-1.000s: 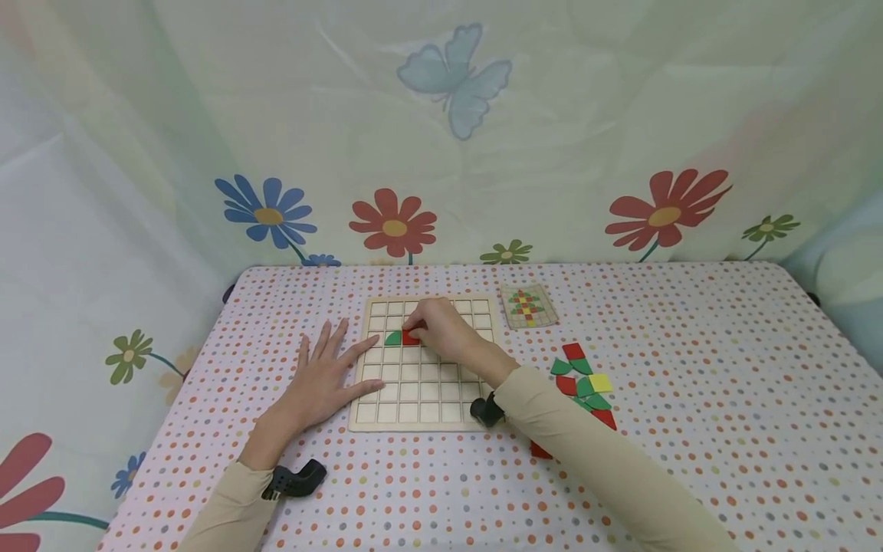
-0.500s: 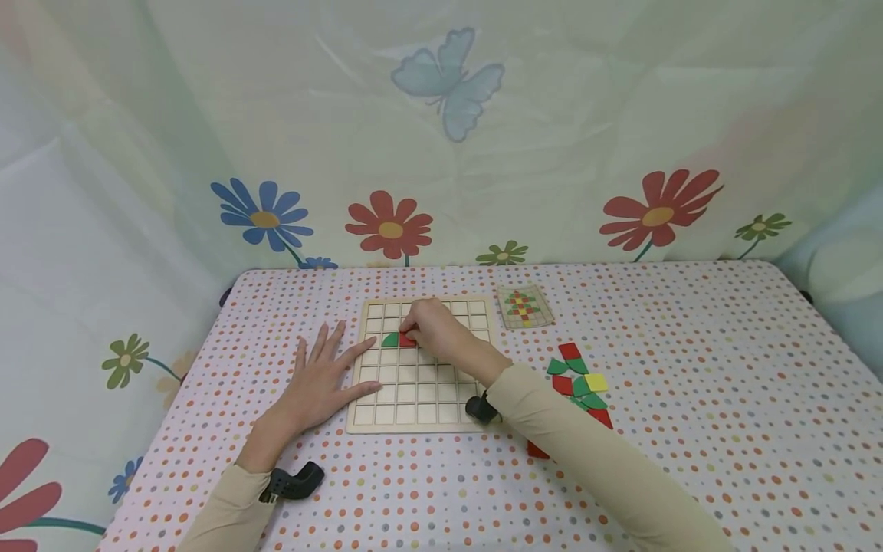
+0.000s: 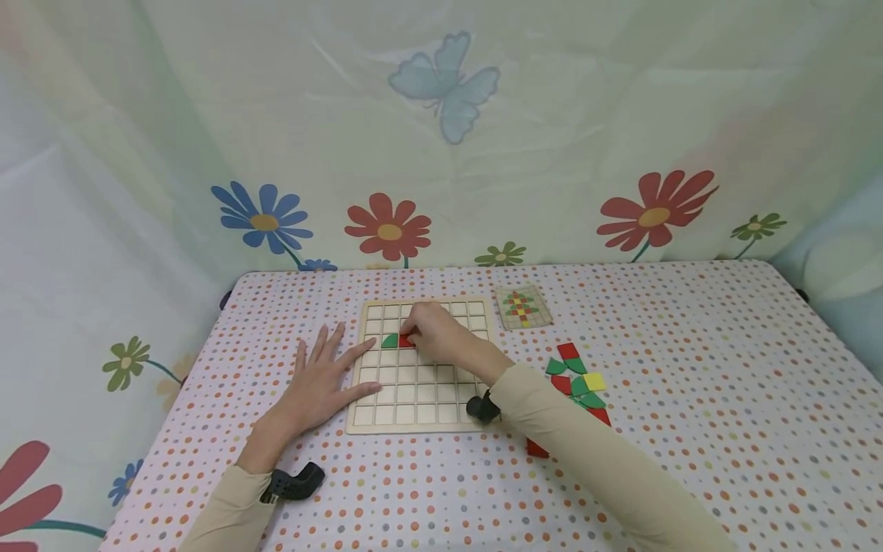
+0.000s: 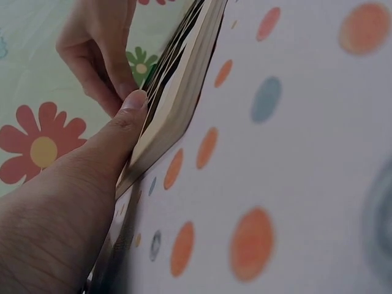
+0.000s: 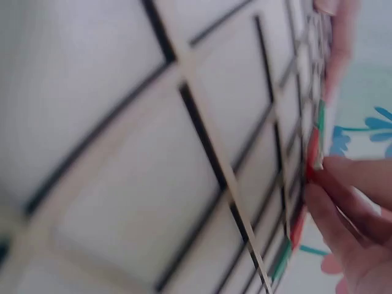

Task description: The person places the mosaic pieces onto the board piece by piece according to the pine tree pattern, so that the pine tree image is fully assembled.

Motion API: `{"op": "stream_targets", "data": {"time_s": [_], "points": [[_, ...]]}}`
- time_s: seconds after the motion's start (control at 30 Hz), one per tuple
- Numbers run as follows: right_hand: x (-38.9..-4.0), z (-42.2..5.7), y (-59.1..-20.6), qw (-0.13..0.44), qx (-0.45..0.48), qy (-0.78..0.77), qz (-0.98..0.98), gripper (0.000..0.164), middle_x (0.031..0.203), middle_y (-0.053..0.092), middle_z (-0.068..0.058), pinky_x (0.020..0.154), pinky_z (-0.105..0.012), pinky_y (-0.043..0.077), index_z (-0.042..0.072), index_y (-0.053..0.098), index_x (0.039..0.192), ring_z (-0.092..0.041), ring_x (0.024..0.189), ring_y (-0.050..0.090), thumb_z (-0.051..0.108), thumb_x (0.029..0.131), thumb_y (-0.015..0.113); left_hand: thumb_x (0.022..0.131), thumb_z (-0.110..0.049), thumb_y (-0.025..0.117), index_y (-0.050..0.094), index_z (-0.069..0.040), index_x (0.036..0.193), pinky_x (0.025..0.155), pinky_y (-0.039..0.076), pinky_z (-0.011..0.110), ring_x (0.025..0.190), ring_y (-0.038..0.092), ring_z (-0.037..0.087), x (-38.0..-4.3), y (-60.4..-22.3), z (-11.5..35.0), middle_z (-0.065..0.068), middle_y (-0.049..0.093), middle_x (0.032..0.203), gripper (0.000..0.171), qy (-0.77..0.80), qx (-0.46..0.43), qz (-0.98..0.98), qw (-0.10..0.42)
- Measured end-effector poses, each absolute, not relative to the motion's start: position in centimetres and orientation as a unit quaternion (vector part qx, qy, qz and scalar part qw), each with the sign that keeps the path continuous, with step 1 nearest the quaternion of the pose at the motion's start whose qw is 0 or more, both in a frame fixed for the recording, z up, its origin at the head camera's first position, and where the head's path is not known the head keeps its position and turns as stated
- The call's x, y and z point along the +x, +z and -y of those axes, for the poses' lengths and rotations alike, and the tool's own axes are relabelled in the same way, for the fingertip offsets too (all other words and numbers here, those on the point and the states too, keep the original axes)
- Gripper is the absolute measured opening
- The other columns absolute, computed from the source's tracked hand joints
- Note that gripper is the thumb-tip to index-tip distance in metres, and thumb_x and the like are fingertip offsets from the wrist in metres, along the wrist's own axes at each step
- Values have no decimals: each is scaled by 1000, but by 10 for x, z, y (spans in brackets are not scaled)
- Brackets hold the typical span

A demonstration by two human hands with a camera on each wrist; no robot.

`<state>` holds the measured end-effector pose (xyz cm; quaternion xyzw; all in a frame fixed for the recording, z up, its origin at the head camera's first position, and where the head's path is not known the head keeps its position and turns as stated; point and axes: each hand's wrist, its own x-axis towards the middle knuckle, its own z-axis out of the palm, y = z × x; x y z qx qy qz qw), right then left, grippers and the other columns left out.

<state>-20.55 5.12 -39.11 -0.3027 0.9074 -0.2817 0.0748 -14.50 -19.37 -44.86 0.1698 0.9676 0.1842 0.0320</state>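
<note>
A wooden grid board (image 3: 407,428) lies on the dotted table, with a green quarter-round tile (image 3: 390,341) in one cell of its third row. Directly right of that tile, my right hand (image 3: 440,335) pinches a red tile (image 3: 405,342) at the neighbouring cell. The fingertips cover part of it. In the right wrist view, more red and green tiles (image 5: 282,260) show in the row beyond the pinching fingers; the hand hides them in the head view. My left hand (image 3: 323,383) spreads its fingers at the board's left side, thumb and index finger resting on the frame.
A pattern card (image 3: 522,308) with a tree design lies behind the board to the right. Several loose red, green and yellow tiles (image 3: 594,382) lie right of the board, and another red tile (image 3: 536,449) is partly under the right sleeve. A flowered cloth (image 3: 552,153) hangs behind the table.
The head view has shifted slightly. My right hand stays at the same cell, and less of the red tile shows beside its fingertips. The left hand has not moved.
</note>
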Motion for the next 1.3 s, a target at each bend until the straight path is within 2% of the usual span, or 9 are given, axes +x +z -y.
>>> {"op": "stream_targets", "data": {"time_s": [0.17,0.37,0.53,0.73,1.1,1.3], "points": [[-198,-77,-380,100,-336,-292,-890,21,116,74,-14,90,-34,57,-3,78,115,-26,108,69,-3,99,66,93,-65,66,46,-29,160,119,-1,76,159,1,48,-145,-449,192,22,14,173,79,182,169,-968,32],[-175,-120,-362,127,-349,-273,-888,16,109,71,-3,89,-35,57,5,80,112,-19,101,66,6,98,73,93,-64,67,46,-28,160,120,-1,76,159,1,48,-145,-449,190,22,14,173,79,184,172,-967,28],[-152,-153,-353,167,-350,-248,-888,15,105,71,2,90,-39,58,9,81,109,-17,101,65,5,96,76,93,-63,67,46,-27,160,120,-1,75,159,1,48,-144,-448,190,22,14,173,79,184,173,-967,28],[-125,-181,-356,200,-353,-238,-883,15,106,67,8,88,-36,57,14,80,108,-14,100,62,6,95,76,93,-63,67,46,-26,160,120,0,76,159,2,49,-145,-447,190,23,14,173,79,176,174,-968,25],[-102,-223,-377,211,-332,-247,-886,24,100,62,15,77,-28,54,23,81,105,-6,89,54,9,86,86,93,-63,67,47,-27,159,120,0,75,159,2,48,-145,-447,190,23,15,172,78,177,179,-968,22],[-109,-231,-394,182,-352,-272,-877,23,97,64,15,72,-24,55,20,81,105,-3,85,57,11,85,88,92,-62,69,48,-26,159,119,1,76,158,4,49,-145,-447,191,24,15,172,79,174,173,-969,21]]}}
